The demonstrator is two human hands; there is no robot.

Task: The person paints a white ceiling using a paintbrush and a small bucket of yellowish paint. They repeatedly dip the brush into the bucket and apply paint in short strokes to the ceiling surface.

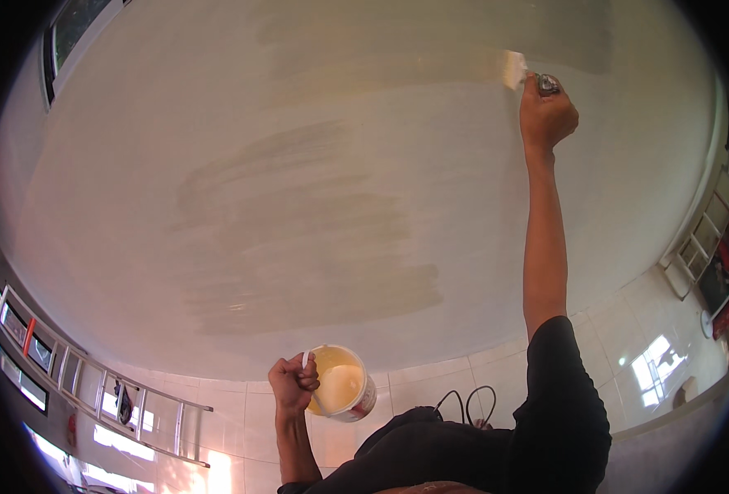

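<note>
We see a white bucket (349, 385) of pale yellow paint near, low centre, its handle clenched in the left hand (293, 383). Far right, the right hand (547, 115) fists a brush (516, 69) touching the ceiling (216, 99).

The person wears a black short-sleeved top (558, 412), leaving both forearms bare down to the hands.

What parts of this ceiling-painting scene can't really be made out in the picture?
Head view:
- Paintbrush handle: hidden inside the right hand.
- Bucket handle: mostly covered by the left hand.
- Ladder: cut off by the fisheye rim.
- Cable: ends hidden behind the dark shirt.
</note>
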